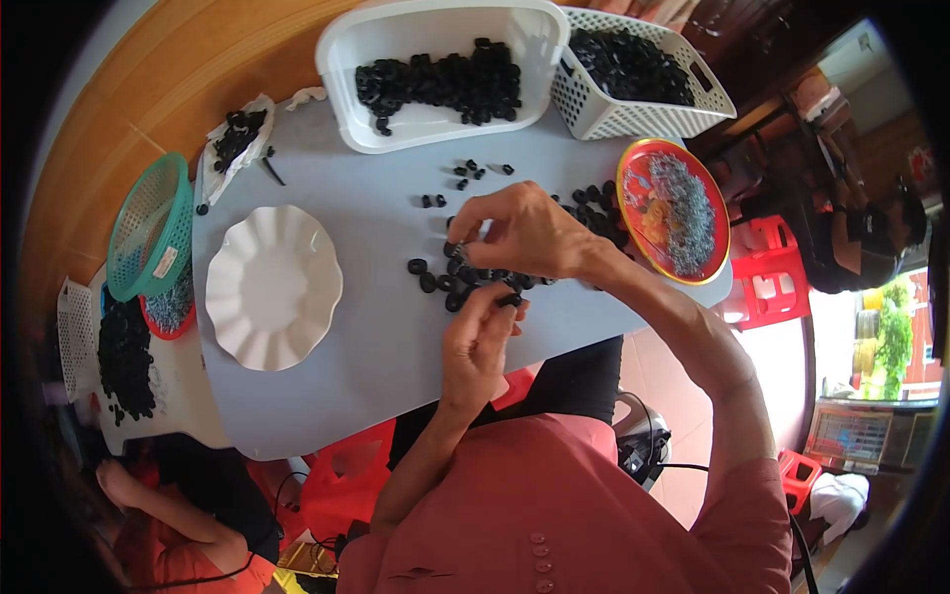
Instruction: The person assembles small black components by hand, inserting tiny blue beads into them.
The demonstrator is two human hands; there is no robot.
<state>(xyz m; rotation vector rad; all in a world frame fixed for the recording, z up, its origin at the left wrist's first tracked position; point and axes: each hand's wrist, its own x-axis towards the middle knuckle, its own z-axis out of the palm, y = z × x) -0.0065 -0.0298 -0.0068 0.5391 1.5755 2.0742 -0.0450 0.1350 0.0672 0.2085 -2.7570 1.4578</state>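
Note:
My left hand [475, 346] is at the near side of the grey table, its thumb and fingers pinching a small black ring-shaped part [509, 300]. Just above it, my right hand [524, 233] reaches in from the right with thumb and fingertips drawn together. What those fingertips hold is too small to make out. Beneath and between both hands lies a loose pile of black rings [455, 285], partly hidden by them. Several more black pieces [465, 173] are scattered farther back. To the right, a red plate [638, 188] bears many small silvery pieces [683, 218].
A white basin [396, 40] and a white perforated basket [643, 119], both with black parts, stand at the back. On the left are a white fluted dish [272, 287], a green colander [148, 218] and a side table with black parts [126, 356]. Another person's arm [178, 510] is lower left.

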